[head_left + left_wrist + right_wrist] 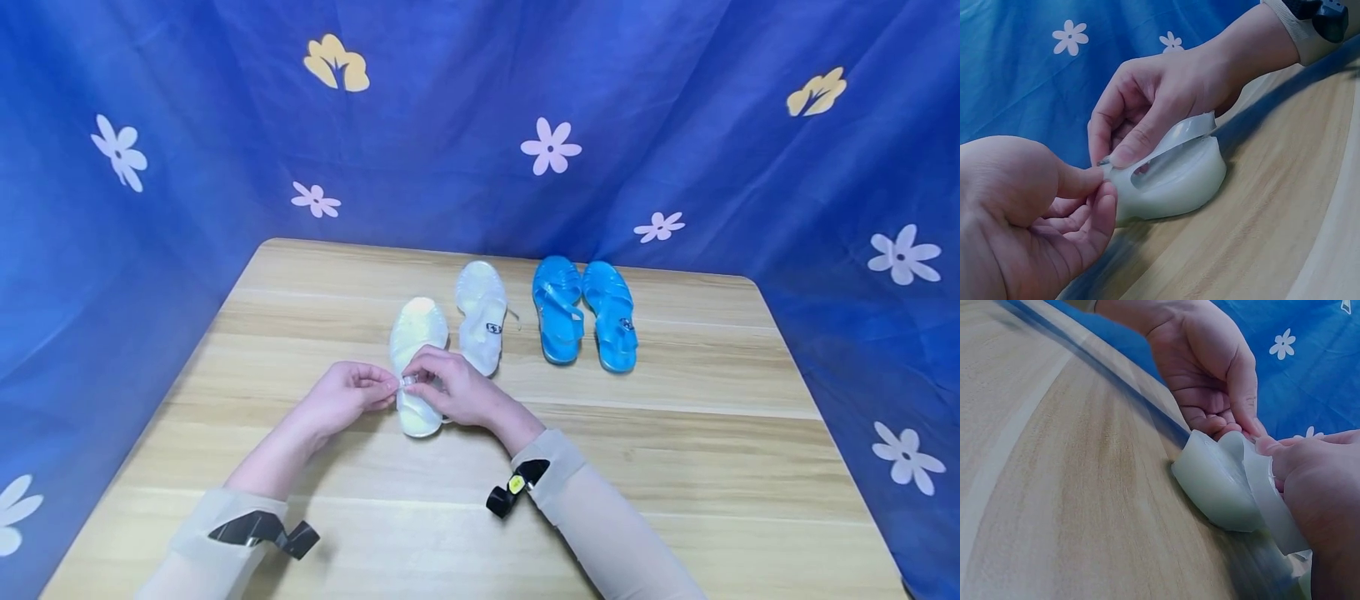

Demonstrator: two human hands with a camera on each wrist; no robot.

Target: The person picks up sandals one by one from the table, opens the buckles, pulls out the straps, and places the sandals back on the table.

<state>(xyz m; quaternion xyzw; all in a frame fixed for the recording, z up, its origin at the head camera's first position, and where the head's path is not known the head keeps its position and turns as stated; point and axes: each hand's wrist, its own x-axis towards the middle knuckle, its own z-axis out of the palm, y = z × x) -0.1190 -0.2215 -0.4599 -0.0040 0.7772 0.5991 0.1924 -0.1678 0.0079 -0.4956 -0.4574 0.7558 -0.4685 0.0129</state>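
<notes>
A white jelly sandal lies sole down on the wooden table, toe pointing away from me. On its left side my left hand pinches the strap's buckle area between thumb and fingers. From the right, my right hand pinches the same strap just beside it, thumb nearly touching the left fingertips. The small buckle itself is mostly hidden by the fingers. In the right wrist view the strap arches over the sandal's heel. Just beyond my right hand lies the other white sandal, its strap end sticking out.
Two blue jelly sandals, a left one and a right one, lie side by side farther right. A blue curtain with flower prints surrounds the wooden table at its back and sides.
</notes>
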